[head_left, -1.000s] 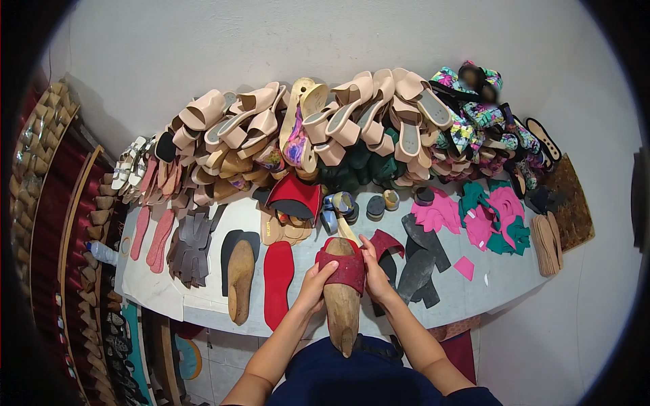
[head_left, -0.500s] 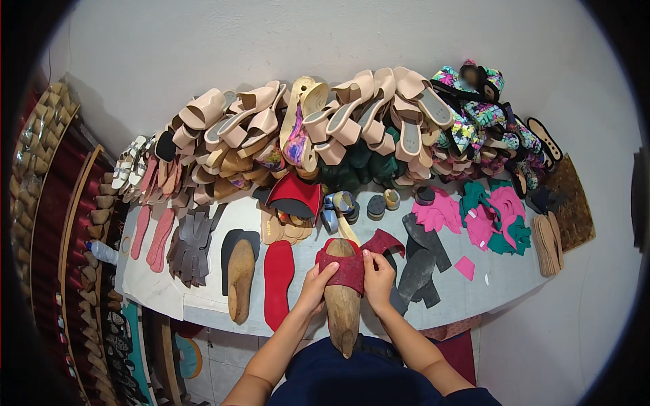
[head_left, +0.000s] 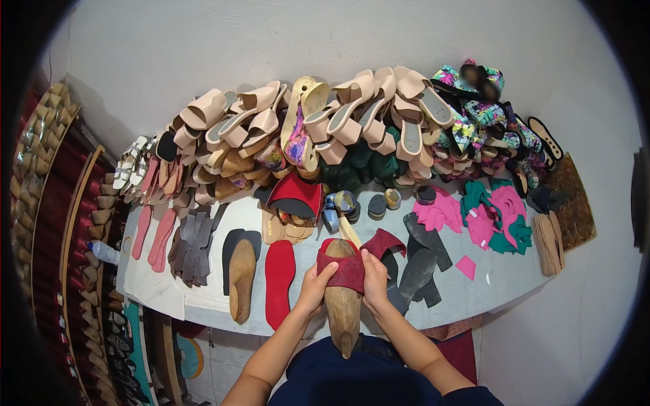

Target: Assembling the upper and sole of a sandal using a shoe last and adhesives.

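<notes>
Two bare hands hold a wooden last point(head_left: 343, 308) upright at the near edge of a white table point(head_left: 162, 294). A dark red strap point(head_left: 347, 267) is draped over the last's top. The left hand point(head_left: 315, 287) and right hand point(head_left: 374, 277) each press the strap's ends down against the last's sides, fingers curled around it. The strap looks fitted over the form but not fixed, and no sole is attached to it. Left of the last lie a red insole point(head_left: 278, 282) and a second last point(head_left: 241, 277). Behind it, beige sandals point(head_left: 325, 122) are heaped against the wall. Right of it lie pink and green cut pieces point(head_left: 493, 220).
</notes>
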A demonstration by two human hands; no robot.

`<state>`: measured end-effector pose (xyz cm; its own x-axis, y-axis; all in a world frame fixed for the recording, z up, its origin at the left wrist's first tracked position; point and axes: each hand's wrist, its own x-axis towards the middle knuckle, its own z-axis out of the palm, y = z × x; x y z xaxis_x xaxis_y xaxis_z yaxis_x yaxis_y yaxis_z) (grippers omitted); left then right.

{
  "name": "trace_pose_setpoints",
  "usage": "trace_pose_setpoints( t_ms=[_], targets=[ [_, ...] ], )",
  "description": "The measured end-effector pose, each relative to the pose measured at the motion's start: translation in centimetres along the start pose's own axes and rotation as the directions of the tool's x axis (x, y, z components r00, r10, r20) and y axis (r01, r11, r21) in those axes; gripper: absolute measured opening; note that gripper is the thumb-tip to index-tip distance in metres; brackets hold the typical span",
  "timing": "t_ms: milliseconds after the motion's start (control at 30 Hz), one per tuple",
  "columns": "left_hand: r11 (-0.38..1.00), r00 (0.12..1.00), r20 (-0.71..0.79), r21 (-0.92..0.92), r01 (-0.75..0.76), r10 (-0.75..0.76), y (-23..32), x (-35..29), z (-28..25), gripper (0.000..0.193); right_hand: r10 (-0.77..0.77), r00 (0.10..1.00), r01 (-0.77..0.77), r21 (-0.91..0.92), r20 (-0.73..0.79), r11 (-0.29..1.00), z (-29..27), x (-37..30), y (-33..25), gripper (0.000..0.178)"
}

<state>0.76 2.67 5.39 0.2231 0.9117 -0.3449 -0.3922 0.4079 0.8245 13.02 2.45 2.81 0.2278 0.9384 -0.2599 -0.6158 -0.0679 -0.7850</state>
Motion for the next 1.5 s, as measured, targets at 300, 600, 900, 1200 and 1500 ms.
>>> trace_pose_setpoints(
  t_ms=[300,600,900,1200,1500],
  targets=[
    [0.989,0.996,-0.048,-0.134,0.067,-0.074,-0.7,0.5,-1.7,0.030,0.043,0.755,0.601,-0.717,0.654,0.352,-2.5,-1.1,-4.1,0.053],
    [0.985,0.996,-0.053,-0.160,0.060,-0.069,-0.9,0.5,-1.8,0.030,0.137,0.758,0.637,-0.769,0.638,0.050,-2.3,-3.1,-4.5,0.065],
    [0.984,0.996,-0.063,-0.171,0.043,-0.055,-1.0,0.4,-1.6,0.029,-0.070,0.889,0.457,-0.872,0.452,0.176,-2.7,-4.2,-1.5,0.040],
    [0.980,0.995,-0.094,-0.199,0.005,-0.024,-1.3,0.3,-1.4,0.027,0.156,0.943,0.068,-0.627,0.295,0.776,-5.0,-2.2,0.6,0.032],
    [0.989,0.994,-0.107,-0.143,-0.025,0.010,-0.9,0.0,-1.0,0.026,0.437,0.814,-0.245,-0.456,0.383,0.856,-4.8,-0.8,-1.0,0.037]
  ],
)
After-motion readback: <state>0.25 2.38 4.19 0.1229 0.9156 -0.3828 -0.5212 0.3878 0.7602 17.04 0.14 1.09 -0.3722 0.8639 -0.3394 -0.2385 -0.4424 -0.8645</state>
